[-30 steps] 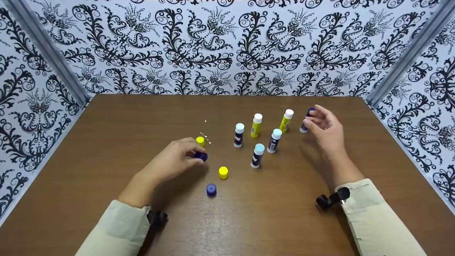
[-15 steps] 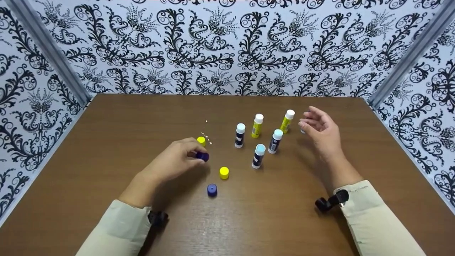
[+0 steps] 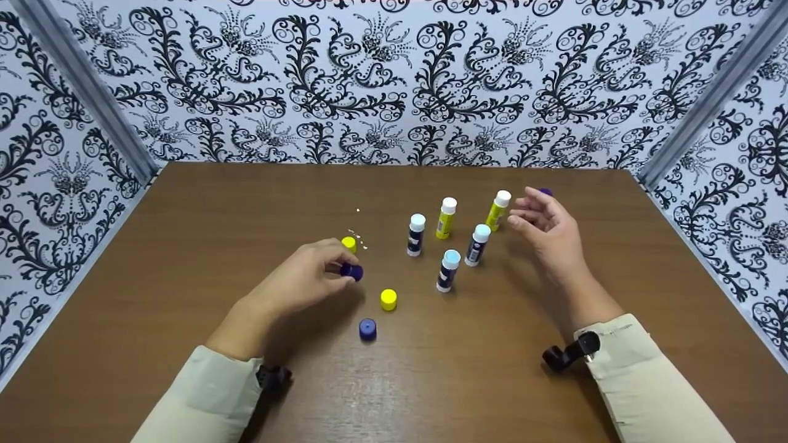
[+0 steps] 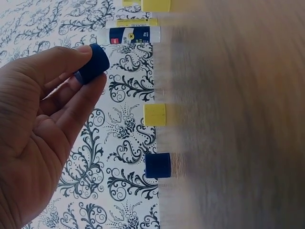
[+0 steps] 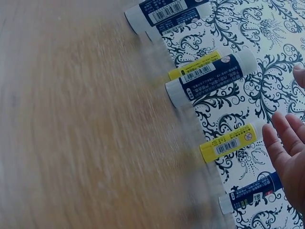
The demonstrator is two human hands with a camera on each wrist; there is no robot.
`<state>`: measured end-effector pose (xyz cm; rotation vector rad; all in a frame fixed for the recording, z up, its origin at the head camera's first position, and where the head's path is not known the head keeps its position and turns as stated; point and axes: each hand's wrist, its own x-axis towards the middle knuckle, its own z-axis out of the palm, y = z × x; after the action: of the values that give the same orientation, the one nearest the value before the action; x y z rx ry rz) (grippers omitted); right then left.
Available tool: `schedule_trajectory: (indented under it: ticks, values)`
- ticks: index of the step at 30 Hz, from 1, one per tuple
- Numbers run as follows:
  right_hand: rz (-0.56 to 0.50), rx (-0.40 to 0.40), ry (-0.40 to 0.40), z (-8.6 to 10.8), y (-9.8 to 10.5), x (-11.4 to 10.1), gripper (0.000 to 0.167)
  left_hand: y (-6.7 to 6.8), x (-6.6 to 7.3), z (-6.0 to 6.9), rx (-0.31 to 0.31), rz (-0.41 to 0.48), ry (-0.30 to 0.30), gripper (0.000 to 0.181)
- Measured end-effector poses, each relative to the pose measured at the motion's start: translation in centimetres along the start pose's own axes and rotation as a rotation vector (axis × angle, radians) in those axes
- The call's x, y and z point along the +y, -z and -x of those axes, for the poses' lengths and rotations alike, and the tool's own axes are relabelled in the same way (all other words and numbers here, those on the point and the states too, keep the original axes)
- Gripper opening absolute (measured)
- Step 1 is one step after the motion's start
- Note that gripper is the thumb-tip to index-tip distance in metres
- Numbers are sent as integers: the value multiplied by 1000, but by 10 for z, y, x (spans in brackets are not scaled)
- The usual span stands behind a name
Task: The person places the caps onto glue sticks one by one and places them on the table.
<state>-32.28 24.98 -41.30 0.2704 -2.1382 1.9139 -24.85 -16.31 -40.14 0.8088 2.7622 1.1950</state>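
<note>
Between thumb and fingertips my left hand point(image 3: 292, 280) pinches a dark blue cap point(image 4: 97, 64), held just above the table. My right hand point(image 3: 551, 237) holds nothing; its fingers are loosely bent near an uncapped yellow glue stick point(image 3: 497, 212). Behind that hand stands a blue glue stick point(image 5: 252, 193) with its blue cap on, mostly hidden in the head view. Another yellow glue stick point(image 3: 446, 218) and several blue glue sticks point(image 3: 448, 272) stand upright with white tops showing. Loose on the table are a blue cap point(image 3: 367, 330), a yellow cap point(image 3: 388, 299) and a second yellow cap point(image 3: 349, 244) beside my left fingers.
Small white crumbs point(image 3: 358, 237) lie on the brown wooden table point(image 3: 246, 197) near the farther yellow cap. Patterned panels point(image 3: 345, 80) wall off the back and both sides.
My right hand has drifted left, away from the capped blue glue stick and toward the yellow glue stick. The left hand keeps its pinch on the blue cap, nearly still.
</note>
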Motion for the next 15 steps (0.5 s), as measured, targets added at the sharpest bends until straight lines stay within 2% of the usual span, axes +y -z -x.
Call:
schedule_trajectory:
  ticks: [7, 15]
  values:
    - [-10, -9, -9, -1, -1, -1, 64, 1, 2, -1, -4, -33, 9, 16]
    - [-9, -34, -33, 2, -3, 3, 65, -2, 1, 0, 9, -45, -29, 16]
